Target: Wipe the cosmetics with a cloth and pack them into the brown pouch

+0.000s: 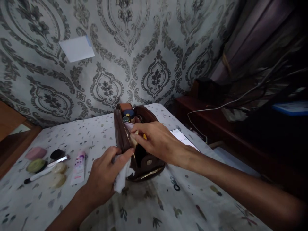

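Observation:
A brown toiletry bag [121, 134] stands unzipped on the patterned cloth, with bottles and other small items at its far end. My left hand [103, 170] is closed on a crumpled white tissue [121, 179], its thumb and finger against the bag's near left zipper edge. Over the opening reaches my right hand [151, 138], its fingers pinched together inside the bag by a pale, cream-coloured piece. Whether that piece is lining or a loose item I cannot tell. Dark space and a round metal snap [149, 162] show in the bag's near part.
On the left lie a pink sponge [36, 153], a green sponge [36, 165], a white brush [45, 167], cream puffs [58, 179] and a pink-white tube [79, 166]. A lit phone [184, 138] lies right of the bag. A white cable [223, 106] hangs further right.

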Tool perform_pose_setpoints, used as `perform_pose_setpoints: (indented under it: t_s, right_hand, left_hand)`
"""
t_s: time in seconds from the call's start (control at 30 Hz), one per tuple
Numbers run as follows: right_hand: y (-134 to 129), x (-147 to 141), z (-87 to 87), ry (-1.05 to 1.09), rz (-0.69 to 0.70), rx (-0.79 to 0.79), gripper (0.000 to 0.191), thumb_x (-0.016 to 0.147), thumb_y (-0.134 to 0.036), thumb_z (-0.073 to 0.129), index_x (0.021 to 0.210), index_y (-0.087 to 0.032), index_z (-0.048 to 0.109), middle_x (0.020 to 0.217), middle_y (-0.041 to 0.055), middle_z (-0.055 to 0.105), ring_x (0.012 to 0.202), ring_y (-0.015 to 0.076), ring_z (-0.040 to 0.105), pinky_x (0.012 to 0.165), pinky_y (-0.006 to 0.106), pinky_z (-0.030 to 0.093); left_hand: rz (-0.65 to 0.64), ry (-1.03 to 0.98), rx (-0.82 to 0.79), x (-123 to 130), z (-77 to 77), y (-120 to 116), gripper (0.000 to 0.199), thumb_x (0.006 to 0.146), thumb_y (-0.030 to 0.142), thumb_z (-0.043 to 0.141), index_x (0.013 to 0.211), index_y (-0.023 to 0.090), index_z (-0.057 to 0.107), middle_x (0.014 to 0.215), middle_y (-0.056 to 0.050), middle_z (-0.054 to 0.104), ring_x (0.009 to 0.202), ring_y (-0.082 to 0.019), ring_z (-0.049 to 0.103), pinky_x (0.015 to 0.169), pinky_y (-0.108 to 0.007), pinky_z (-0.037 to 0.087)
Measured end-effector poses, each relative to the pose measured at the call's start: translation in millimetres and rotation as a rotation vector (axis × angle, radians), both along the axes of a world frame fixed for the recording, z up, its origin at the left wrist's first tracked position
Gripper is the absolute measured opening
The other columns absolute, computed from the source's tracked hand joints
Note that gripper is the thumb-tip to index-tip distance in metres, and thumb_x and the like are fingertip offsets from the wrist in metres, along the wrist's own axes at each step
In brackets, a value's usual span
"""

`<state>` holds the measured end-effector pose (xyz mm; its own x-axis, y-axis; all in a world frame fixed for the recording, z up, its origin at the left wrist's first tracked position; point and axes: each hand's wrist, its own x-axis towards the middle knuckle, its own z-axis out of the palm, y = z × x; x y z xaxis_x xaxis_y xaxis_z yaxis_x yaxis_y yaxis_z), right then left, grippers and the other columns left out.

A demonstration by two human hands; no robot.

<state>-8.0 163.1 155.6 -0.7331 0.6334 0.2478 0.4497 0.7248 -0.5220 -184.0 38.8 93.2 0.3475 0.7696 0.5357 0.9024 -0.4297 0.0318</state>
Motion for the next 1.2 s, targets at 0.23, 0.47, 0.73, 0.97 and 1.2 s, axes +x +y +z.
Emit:
perform_pose_setpoints:
  t_s: [0.23, 0.47, 0.73, 0.97, 1.2]
  right_hand:
    - [4.0, 4.9, -0.6, 0.04, 0.057, -0.05, 0.033, 0.097, -0.026, 0.046, 0.067, -0.016, 0.055, 0.056, -0.0049, 0.04, 0.054, 0.009, 0.034, 0.058, 0.026, 0.02]
    - [-2.6, 14.0, 2.0, 0.166, -0.015, 0.084, 0.03, 0.096, -0.03, 0.047, 0.078, -0.015, 0.065, 0.068, 0.0003, 0.059, 0.061, 0.0115, 0.048, 0.06, 0.025, 0.029]
    - [-55.8, 22.7, -19.5, 0.457, 0.012, 0.07, 0.024, 0.097, -0.029, 0.052, 0.082, -0.016, 0.067, 0.07, 0.002, 0.066, 0.063, 0.0124, 0.059, 0.058, 0.022, 0.041]
    - [-103.1, -13.3, -57.2, 0.298, 0.346, -0.099, 0.032, 0.1, -0.025, 0.042, 0.078, -0.016, 0.064, 0.068, 0.0021, 0.061, 0.062, 0.012, 0.057, 0.059, 0.024, 0.042]
    - [-122.2, -68.5, -90.5, 0.217, 0.261, -0.655, 0.026, 0.091, -0.033, 0.05, 0.077, -0.015, 0.063, 0.063, -0.0013, 0.058, 0.052, 0.0089, 0.048, 0.05, 0.02, 0.036]
  left_hand:
    - [-0.008, -0.037, -0.018, -2.3, -2.1, -6.8, 0.047, 0.097, 0.024, 0.039, 0.144, 0.021, 0.043, 0.104, -0.01, 0.052, 0.079, -0.018, 0.056, 0.059, -0.025, 0.043]
    - [-0.023, -0.178, -0.033, -23.0, -28.2, -37.4, 0.063, 0.089, 0.011, 0.047, 0.15, 0.02, 0.033, 0.113, -0.013, 0.057, 0.095, -0.021, 0.06, 0.07, -0.026, 0.048]
    - [0.294, -0.008, -0.192, -64.4, -59.2, -86.3, 0.068, 0.06, -0.001, 0.046, 0.125, 0.019, 0.052, 0.098, -0.007, 0.06, 0.088, -0.023, 0.061, 0.062, -0.027, 0.046]
    - [0.634, -0.045, -0.266, -95.4, -68.5, -95.6, 0.049, 0.073, 0.004, 0.049, 0.12, 0.018, 0.057, 0.103, -0.009, 0.059, 0.096, -0.026, 0.058, 0.078, -0.036, 0.051]
    - [0.726, -0.081, -0.301, -114.6, -71.6, -71.1, 0.05, 0.091, 0.02, 0.051, 0.14, 0.014, 0.043, 0.147, -0.021, 0.036, 0.139, -0.036, 0.033, 0.11, -0.05, 0.035]
